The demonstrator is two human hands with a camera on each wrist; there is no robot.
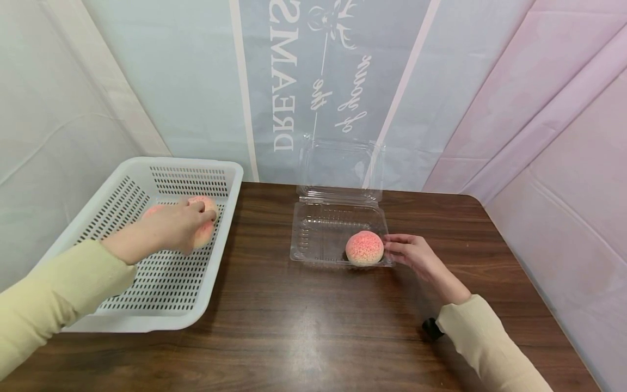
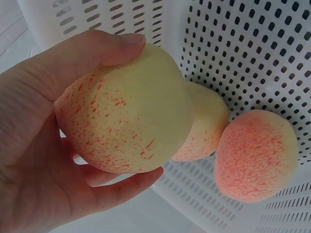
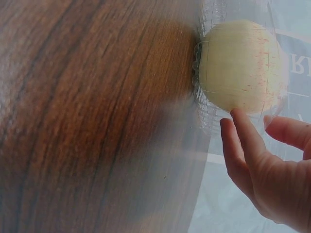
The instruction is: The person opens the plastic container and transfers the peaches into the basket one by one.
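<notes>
Over the basket (image 1: pixel 132 325), my left hand (image 1: pixel 171 226) grips a peach (image 2: pixel 136 116), pale yellow with red speckles. Its thumb lies on one side and the fingers curl round the other. Beyond it, in the left wrist view, a yellowish peach (image 2: pixel 209 121) and a pinker peach (image 2: pixel 257 155) sit in the basket. One pink-and-yellow peach (image 1: pixel 364 249) rests in the front right corner of a clear plastic container (image 1: pixel 323 234). My right hand (image 1: pixel 409 251) is at that container's right wall, fingers extended, fingertips at or against the plastic beside the peach.
The container's clear lid (image 1: pixel 340 166) stands raised at the back, in front of a printed cloth backdrop (image 1: pixel 196 81). Both containers are on a dark wooden table (image 1: pixel 274 326). A small black object (image 1: pixel 432 329) shows by my right sleeve.
</notes>
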